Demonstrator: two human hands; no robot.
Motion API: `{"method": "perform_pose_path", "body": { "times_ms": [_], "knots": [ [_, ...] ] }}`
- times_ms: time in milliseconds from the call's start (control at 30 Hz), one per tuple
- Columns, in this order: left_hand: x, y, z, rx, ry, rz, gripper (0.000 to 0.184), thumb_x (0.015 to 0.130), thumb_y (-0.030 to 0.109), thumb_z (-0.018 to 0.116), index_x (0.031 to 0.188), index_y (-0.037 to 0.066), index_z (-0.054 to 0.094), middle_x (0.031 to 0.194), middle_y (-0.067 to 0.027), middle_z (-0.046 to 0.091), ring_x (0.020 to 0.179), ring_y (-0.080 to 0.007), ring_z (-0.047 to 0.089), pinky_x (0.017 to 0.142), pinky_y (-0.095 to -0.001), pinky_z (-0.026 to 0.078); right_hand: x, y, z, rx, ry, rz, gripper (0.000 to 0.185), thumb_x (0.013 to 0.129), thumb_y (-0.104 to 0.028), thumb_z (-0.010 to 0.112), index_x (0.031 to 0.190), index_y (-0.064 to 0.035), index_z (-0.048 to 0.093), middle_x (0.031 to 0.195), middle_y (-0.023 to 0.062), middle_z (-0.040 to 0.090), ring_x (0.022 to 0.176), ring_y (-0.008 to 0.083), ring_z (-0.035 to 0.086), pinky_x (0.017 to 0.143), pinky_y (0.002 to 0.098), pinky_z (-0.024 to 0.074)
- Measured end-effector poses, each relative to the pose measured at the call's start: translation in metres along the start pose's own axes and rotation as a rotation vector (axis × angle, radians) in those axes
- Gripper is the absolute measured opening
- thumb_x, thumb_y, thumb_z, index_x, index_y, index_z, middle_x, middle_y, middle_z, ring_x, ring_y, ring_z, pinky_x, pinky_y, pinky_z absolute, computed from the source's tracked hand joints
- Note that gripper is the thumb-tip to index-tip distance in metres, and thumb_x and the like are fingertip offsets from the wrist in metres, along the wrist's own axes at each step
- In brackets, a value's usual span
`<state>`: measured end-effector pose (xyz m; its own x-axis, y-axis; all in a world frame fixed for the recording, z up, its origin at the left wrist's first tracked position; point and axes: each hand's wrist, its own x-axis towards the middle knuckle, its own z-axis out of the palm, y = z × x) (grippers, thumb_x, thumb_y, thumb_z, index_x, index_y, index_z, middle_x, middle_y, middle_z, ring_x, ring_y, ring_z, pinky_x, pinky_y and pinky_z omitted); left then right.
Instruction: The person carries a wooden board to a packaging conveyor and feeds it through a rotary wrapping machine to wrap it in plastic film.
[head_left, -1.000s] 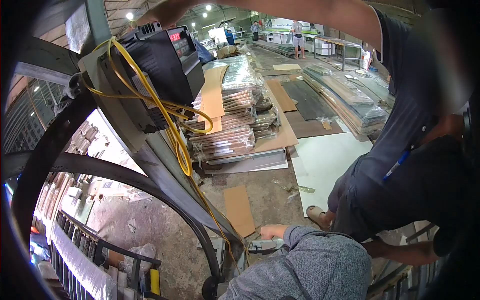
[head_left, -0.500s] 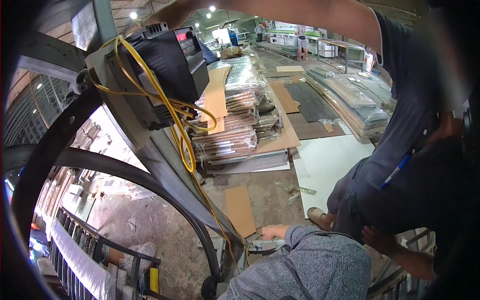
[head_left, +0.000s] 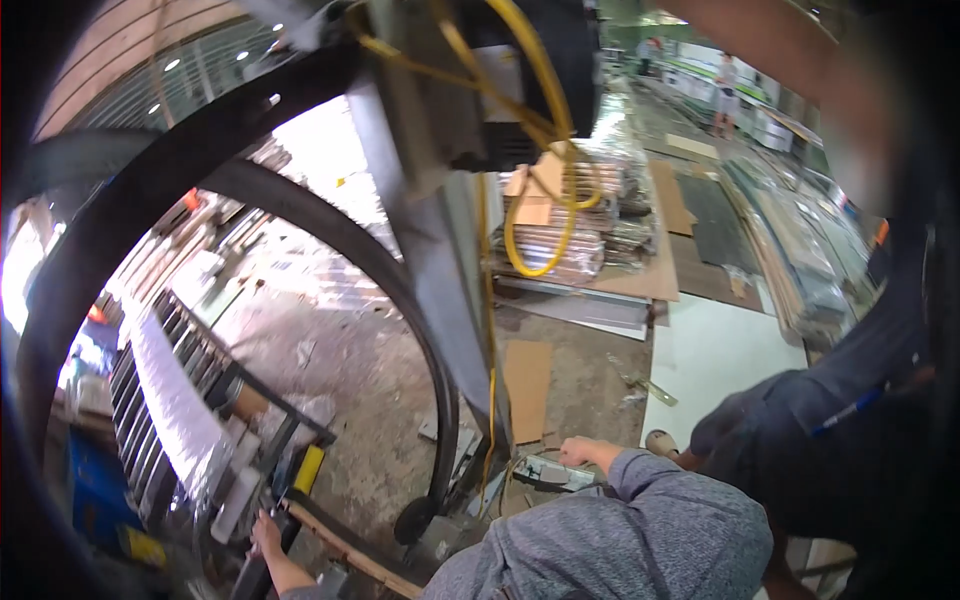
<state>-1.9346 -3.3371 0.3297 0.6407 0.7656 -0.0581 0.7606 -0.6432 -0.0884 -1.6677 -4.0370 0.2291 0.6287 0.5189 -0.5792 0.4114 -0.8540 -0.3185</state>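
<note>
My right hand (head_left: 576, 452), at the end of a grey sleeve (head_left: 650, 520), is closed beside a pale metal part (head_left: 555, 474) low on the machine. Whatever its fingers may hold is hidden. At lower left my left hand (head_left: 266, 536) has curled fingers by a dark bar (head_left: 252, 572); whether it grips the bar I cannot tell. A wooden strip (head_left: 350, 552) runs just right of that hand. Above, a yellow cable (head_left: 545, 262) hangs in loops from a black control box (head_left: 500, 150) on the grey metal post (head_left: 440, 270).
A large dark hoop-shaped frame (head_left: 85, 260) curves across the left. Close on the right stands a co-worker in dark clothes (head_left: 800, 480). Wrapped stacked boards (head_left: 560, 250) and a white sheet (head_left: 715, 355) lie on the floor. A roller rack (head_left: 150, 400) stands at left.
The view has swung left and down, so the control box sits higher and further right. My left hand has come into view at lower left. My right hand remains low by the machine.
</note>
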Motion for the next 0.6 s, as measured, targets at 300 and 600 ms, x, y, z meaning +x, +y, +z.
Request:
{"method": "perform_pose_path", "body": {
  "times_ms": [300,600],
  "knots": [
    [-0.02,0.02,-0.024,-0.232,-0.004,-0.261,0.062,0.092,0.049,0.021,0.111,0.004,0.059,0.117,-0.0199,0.054,0.111,-0.0435,0.045,0.097,-0.0509,0.029,-0.012,-0.008,-0.01,0.087,-0.052,0.065,0.038,0.078,-0.036,0.055,0.096,-0.0048,0.065,0.092,0.0168,0.064,0.086,0.0332,0.061,0.073,0.0412,0.0476],
    [-0.033,0.033,-0.041,-0.266,-0.008,-0.312,0.06,0.092,0.048,0.022,0.114,0.004,0.057,0.119,-0.0208,0.053,0.113,-0.0431,0.043,0.099,-0.052,0.026,-0.004,0.001,0.001,0.105,-0.007,0.057,0.037,0.077,-0.036,0.056,0.098,-0.0063,0.065,0.094,0.0163,0.064,0.088,0.0326,0.061,0.075,0.0402,0.0477]
  ]
}}
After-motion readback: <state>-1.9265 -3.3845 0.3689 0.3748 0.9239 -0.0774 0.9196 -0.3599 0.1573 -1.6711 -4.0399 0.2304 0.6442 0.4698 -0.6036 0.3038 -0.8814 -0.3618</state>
